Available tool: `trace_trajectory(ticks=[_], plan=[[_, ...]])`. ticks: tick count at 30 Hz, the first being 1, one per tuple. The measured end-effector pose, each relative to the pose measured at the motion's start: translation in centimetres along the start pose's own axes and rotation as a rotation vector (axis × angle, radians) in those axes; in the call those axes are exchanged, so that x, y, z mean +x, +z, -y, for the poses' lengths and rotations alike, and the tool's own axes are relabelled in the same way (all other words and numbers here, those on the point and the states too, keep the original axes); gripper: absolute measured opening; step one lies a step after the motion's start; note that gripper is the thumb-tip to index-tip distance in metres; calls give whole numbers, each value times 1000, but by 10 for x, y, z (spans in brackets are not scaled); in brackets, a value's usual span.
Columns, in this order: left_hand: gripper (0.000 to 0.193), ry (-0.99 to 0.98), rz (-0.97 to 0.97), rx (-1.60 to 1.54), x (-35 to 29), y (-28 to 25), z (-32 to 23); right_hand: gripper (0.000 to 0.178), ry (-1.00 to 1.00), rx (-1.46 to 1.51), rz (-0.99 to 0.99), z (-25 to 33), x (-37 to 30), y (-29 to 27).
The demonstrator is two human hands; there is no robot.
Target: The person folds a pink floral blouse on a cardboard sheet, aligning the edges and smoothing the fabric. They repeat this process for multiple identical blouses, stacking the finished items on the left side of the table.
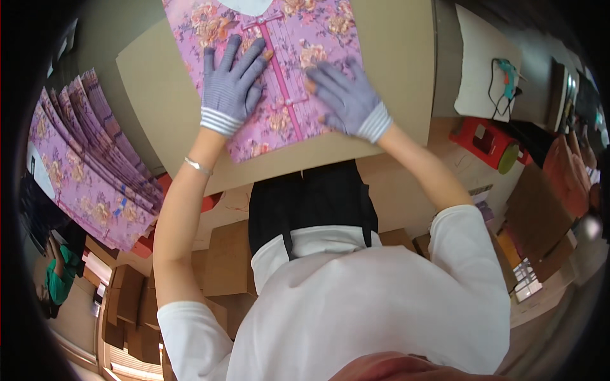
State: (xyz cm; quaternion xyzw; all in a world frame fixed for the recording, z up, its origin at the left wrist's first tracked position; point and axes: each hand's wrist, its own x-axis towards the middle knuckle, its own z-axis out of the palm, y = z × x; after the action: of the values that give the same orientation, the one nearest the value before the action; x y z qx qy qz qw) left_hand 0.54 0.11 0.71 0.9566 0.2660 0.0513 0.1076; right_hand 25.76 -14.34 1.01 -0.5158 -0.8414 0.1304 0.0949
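Observation:
A folded pink floral blouse [279,130] lies face up on a tan cardboard sheet [403,76], its magenta front strip and knotted fasteners running down the middle. White shows inside its neckline at the top. My left hand [232,86], in a grey-lilac knit glove with a white striped cuff, rests flat on the left half with fingers spread. On the right half lies my right hand [346,98], gloved alike, its fingers stretched out and slightly blurred. Some fingertips poke bare from the gloves. Neither hand grips the cloth.
At the left, several matching folded blouses [95,171] overlap in a fanned pile. A teal glue gun [506,76] with a black cord sits on a white sheet [473,63] at the right. Below are a red stool [480,143] and cardboard boxes [225,257]. Other people appear at both edges.

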Motion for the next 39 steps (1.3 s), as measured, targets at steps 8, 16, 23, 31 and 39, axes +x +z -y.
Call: trace_trajectory(ticks=[8,16,23,31,39], plan=[[59,108,83,-64,-41,-1,-34,59,303,331,-25,112,-103,17],[58,80,144,-147,-53,1,-41,55,-151,-43,61,-12,34,2],[55,-43,49,-291,-45,-9,-41,49,-176,-244,-242,-153,137,-36],[39,-1090,-456,-1024,-149,5,-91,30,927,368,-115,-37,-21,-31],[60,-1251,-594,-660,-199,-156,-51,53,601,1357,-283,72,29,26]])
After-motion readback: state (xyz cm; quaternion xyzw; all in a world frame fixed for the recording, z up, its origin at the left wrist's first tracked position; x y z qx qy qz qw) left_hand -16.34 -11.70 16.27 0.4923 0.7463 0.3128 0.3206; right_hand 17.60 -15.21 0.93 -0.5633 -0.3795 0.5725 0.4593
